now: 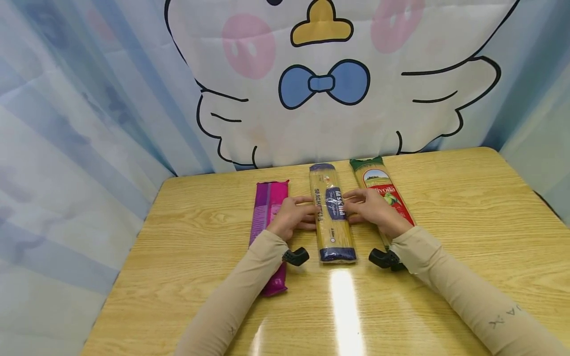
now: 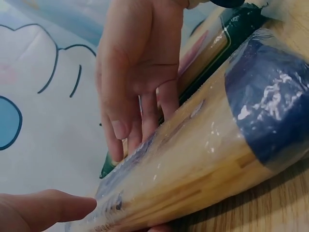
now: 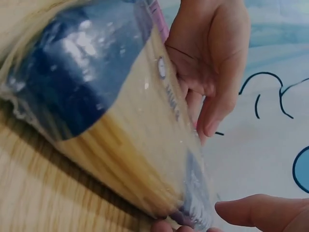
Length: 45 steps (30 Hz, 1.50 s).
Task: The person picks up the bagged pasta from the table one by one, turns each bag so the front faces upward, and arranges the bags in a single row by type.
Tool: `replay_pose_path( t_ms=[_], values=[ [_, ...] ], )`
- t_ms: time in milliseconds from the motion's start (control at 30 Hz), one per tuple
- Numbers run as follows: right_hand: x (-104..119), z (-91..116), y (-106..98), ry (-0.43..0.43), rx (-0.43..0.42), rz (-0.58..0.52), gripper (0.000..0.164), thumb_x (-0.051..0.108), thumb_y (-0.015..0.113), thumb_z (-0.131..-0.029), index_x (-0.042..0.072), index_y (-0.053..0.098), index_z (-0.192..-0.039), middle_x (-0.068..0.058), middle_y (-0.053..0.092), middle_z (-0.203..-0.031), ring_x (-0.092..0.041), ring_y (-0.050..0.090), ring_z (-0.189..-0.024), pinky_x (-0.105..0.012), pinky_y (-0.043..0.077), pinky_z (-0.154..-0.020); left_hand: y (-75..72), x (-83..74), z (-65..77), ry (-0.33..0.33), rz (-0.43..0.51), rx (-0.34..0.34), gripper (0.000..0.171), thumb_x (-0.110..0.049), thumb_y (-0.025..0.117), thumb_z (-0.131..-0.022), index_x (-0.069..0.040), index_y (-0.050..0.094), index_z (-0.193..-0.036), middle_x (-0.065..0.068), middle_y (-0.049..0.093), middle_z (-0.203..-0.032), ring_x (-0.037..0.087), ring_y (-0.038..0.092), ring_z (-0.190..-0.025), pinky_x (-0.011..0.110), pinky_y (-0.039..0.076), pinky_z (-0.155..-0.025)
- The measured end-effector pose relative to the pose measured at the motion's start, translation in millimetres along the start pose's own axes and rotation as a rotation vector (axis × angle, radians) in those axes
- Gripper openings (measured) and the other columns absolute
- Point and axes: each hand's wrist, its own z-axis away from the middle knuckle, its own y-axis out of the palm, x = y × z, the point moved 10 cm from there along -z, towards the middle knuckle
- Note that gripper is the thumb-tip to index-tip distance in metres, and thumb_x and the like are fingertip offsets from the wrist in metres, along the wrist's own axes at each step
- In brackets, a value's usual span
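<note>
A clear pack of spaghetti (image 1: pixel 327 212) with dark blue ends lies lengthwise on the table, between both hands. At its left side the left hand (image 1: pixel 294 216) touches the edge with outstretched fingers; its thumb (image 2: pixel 53 209) lies beside the label in the left wrist view. From the opposite side the right hand (image 1: pixel 374 210) reaches the pack's edge; its fingertips (image 3: pixel 164 226) show low against the pack, with the thumb (image 3: pixel 260 210) above. Under the left wrist lies a purple and magenta pack (image 1: pixel 270 202). Partly covered by the right hand is a pasta pack (image 1: pixel 371 173) with green top and red label.
The packs lie on a light wood-grain table (image 1: pixel 200 207). Behind it hangs a curtain (image 1: pixel 133 99) with a cartoon figure. Small black devices sit at the left wrist (image 1: pixel 296 256) and right wrist (image 1: pixel 385 259).
</note>
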Motion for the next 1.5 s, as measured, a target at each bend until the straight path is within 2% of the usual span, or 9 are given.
replay_pose_path(
  t_ms=[167,333,567,800,1000,1233,1500],
  values=[
    [9,2,-1,-0.025,-0.018,-0.002,0.047,0.011,0.058,-0.100,-0.007,0.043,-0.140,-0.028,0.047,-0.136,-0.036,0.063,-0.110,-0.040,0.060,-0.089,-7.6,-2.9,6.1,0.015,-0.022,-0.027,0.048,-0.005,0.069,-0.090,-0.002,0.056,-0.136,0.024,0.072,-0.108,0.033,0.073,-0.093,0.043,0.062,-0.078],
    [20,5,-1,-0.072,-0.035,-0.006,0.045,0.009,0.057,-0.099,-0.009,0.043,-0.138,-0.029,0.047,-0.136,-0.041,0.058,-0.116,-0.043,0.060,-0.090,-13.7,-9.2,11.5,0.057,-0.055,-0.013,0.050,-0.006,0.067,-0.093,0.001,0.051,-0.140,0.026,0.069,-0.117,0.036,0.070,-0.103,0.044,0.061,-0.084],
    [34,8,11,-0.134,-0.024,0.047,0.044,0.010,0.059,-0.099,-0.008,0.045,-0.137,-0.028,0.049,-0.135,-0.040,0.057,-0.118,-0.042,0.059,-0.091,-24.1,-19.6,18.3,0.126,-0.056,0.013,0.048,-0.007,0.064,-0.096,0.005,0.050,-0.140,0.028,0.062,-0.128,0.038,0.066,-0.113,0.049,0.057,-0.093],
    [42,8,23,-0.139,-0.003,0.038,0.045,0.010,0.060,-0.098,-0.007,0.046,-0.138,-0.028,0.051,-0.134,-0.039,0.058,-0.117,-0.040,0.060,-0.089,-35.2,-30.0,29.1,0.191,-0.095,0.011,0.046,-0.008,0.064,-0.096,0.006,0.052,-0.138,0.028,0.061,-0.130,0.035,0.066,-0.113,0.051,0.055,-0.096],
    [51,10,37,-0.176,0.024,0.012,0.047,0.008,0.061,-0.097,-0.010,0.045,-0.138,-0.029,0.051,-0.134,-0.037,0.060,-0.115,-0.043,0.058,-0.093,-46.8,-35.1,35.6,0.193,-0.086,0.001,0.047,-0.006,0.064,-0.096,0.006,0.051,-0.139,0.028,0.060,-0.131,0.039,0.063,-0.117,0.053,0.053,-0.098],
    [60,12,56,-0.209,0.078,-0.005,0.050,0.008,0.061,-0.095,-0.011,0.044,-0.138,-0.031,0.049,-0.136,-0.036,0.059,-0.114,-0.044,0.058,-0.093,-64.6,-37.9,43.5,0.211,-0.105,-0.016,0.044,-0.006,0.061,-0.097,0.006,0.051,-0.138,0.031,0.058,-0.132,0.044,0.061,-0.118,0.049,0.057,-0.094],
    [62,11,75,-0.207,0.112,0.016,0.049,0.010,0.061,-0.097,-0.009,0.044,-0.138,-0.030,0.049,-0.136,-0.036,0.060,-0.114,-0.046,0.057,-0.094,-88.8,-38.0,49.4,0.211,-0.094,-0.065,0.044,-0.006,0.062,-0.096,0.005,0.051,-0.138,0.029,0.059,-0.131,0.041,0.062,-0.116,0.045,0.057,-0.094]
  ],
)
